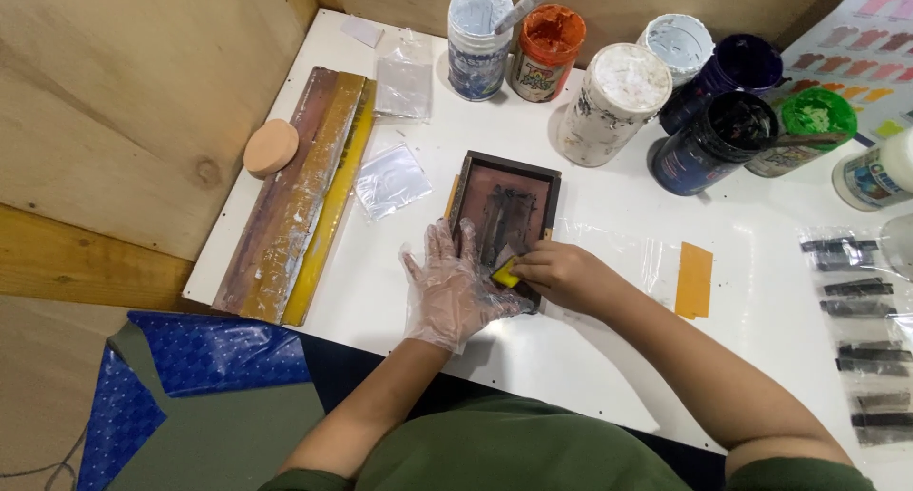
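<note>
Where the white table point(609, 215) is barest, near its middle, a small dark wooden frame point(504, 220) with a brownish screen is laid flat. Its lower edge is pressed down by the left hand point(455, 287), which is covered by a thin clear glove, fingers spread flat and nothing grasped. At 3 o'clock from that hand, touching the frame's lower right part, the bare right hand point(561, 274) is closed around a small yellow scraper point(505, 273), pinched between fingers and thumb.

At 9 o'clock from the frame, 2 clear plastic pieces point(392, 179) are seen, and beyond them long paint-stained wooden boards point(295, 196) with a round tan disc point(271, 147) at their far left edge. From 12 to 2 o'clock, a cluster of open paint jars point(618, 96) is set, white, orange, dark blue, black and green among them; a stick is stood in the leftmost white jar. At 3 o'clock a strip of orange tape point(694, 280) is stuck to the table, and farther right small clear bags point(861, 344) holding dark pieces are spread.
</note>
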